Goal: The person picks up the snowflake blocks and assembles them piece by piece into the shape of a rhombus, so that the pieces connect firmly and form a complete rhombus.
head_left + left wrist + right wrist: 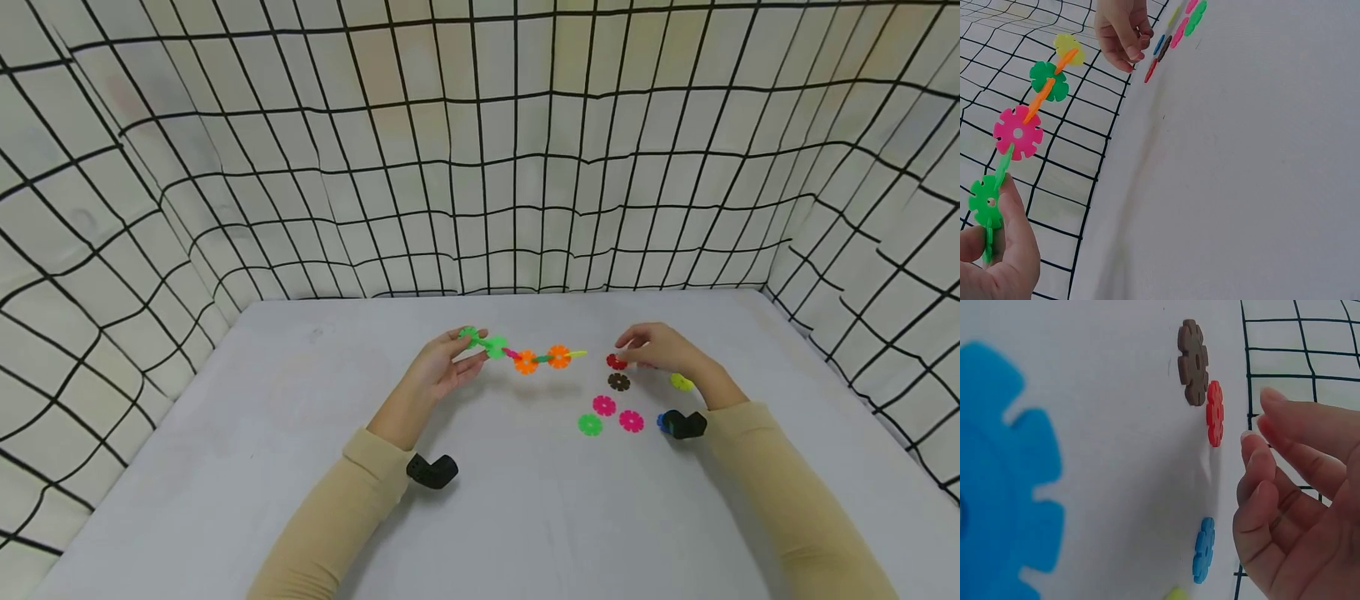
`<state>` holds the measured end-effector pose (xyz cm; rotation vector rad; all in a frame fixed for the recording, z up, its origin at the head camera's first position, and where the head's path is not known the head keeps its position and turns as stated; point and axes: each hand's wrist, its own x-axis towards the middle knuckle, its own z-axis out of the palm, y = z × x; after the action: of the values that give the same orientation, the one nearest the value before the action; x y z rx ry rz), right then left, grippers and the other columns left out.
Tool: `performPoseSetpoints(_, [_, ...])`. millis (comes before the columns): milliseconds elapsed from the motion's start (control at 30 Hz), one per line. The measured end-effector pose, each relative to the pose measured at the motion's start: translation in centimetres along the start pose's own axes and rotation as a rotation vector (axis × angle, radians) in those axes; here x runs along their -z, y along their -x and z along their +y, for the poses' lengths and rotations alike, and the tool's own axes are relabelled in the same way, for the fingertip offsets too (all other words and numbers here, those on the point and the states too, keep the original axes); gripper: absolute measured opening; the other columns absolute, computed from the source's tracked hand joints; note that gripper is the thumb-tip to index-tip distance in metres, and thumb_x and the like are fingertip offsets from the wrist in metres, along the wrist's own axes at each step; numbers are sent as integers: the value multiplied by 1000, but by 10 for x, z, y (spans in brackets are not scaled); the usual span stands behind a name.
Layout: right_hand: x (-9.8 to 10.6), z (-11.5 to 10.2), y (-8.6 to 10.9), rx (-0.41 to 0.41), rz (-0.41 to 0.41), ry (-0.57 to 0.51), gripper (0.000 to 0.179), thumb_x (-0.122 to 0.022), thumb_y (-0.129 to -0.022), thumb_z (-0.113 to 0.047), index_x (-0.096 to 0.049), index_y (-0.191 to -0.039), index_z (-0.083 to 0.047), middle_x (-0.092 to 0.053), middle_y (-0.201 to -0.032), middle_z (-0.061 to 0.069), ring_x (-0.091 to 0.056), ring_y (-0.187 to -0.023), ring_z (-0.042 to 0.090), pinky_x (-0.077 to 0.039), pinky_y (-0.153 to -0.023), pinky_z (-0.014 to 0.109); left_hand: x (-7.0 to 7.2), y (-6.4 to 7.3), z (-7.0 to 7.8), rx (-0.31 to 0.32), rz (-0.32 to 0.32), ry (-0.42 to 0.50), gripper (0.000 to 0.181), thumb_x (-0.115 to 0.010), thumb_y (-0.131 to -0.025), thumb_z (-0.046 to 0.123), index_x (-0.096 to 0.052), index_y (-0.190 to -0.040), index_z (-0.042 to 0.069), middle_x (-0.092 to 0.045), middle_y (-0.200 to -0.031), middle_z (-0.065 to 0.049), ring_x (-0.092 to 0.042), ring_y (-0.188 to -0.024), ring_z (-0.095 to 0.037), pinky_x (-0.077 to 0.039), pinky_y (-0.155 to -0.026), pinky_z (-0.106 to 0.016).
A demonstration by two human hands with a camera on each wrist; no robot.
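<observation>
My left hand (pixel 450 367) pinches the green end disc of a chain of notched, flower-shaped plastic discs (pixel 1017 132) between thumb and fingers. From there the chain runs right above the table through green, pink, orange, dark green and orange discs to a yellow one (pixel 1069 49) at its free end. My right hand (pixel 660 346) hovers by a loose red disc (pixel 1214 414), its fingers bent loosely with nothing between them. A brown disc (pixel 1193 362) lies beside the red one. A light blue disc (pixel 1204 550) rests on the table below the right fingers.
Nearer me lie two pink discs (pixel 632 421) and a green disc (pixel 590 425). A yellow disc (pixel 681 382) is beside the right wrist, and a blue disc (pixel 662 422) is partly hidden by the wrist camera (pixel 686 425). Black netting (pixel 525 208) encloses the white table (pixel 487 517).
</observation>
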<state>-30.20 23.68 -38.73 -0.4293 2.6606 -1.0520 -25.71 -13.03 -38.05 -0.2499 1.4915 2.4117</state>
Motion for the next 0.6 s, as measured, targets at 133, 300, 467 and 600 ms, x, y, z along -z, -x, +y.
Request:
performPoseSetpoints(133, [3,0,-6,-43,-40,61,30,-69,-97,-20,-66,-118,2,-64,-101,12,-56,-84,24,-49,-73,32,1,2,0,-7,18,9,17,-47,-110,10,-52,-126,9,-64,-129,-3,-70,-90,-19,-55,-75,-24])
performPoseSetpoints(300, [3,-2,-12,-88,-72,120,31,-72,-95,-21,-65,-114,2,-63,-101,14,-55,-88,25,-47,-75,34,0,4,0,-19,28,-2,17,-48,-110,10,-52,-126,8,-66,-122,-2,-69,-92,-21,-55,-75,-24])
performPoseSetpoints(467, [2,-5,-13,-118,-79,132,29,-74,-93,-21,-66,-109,1,-61,-98,12,-53,-91,26,-45,-77,35,-1,5,1,-30,31,-21,14,-48,-109,10,-53,-123,9,-66,-121,-4,-69,-90,-21,-55,-73,-24])
performPoseSetpoints(600, [2,-6,-14,-115,-75,124,27,-75,-92,-19,-66,-106,1,-61,-97,12,-51,-91,27,-44,-77,36,-2,5,2,-35,35,-32,12,-49,-109,10,-53,-121,9,-66,-122,-5,-69,-90,-21,-55,-73,-24])
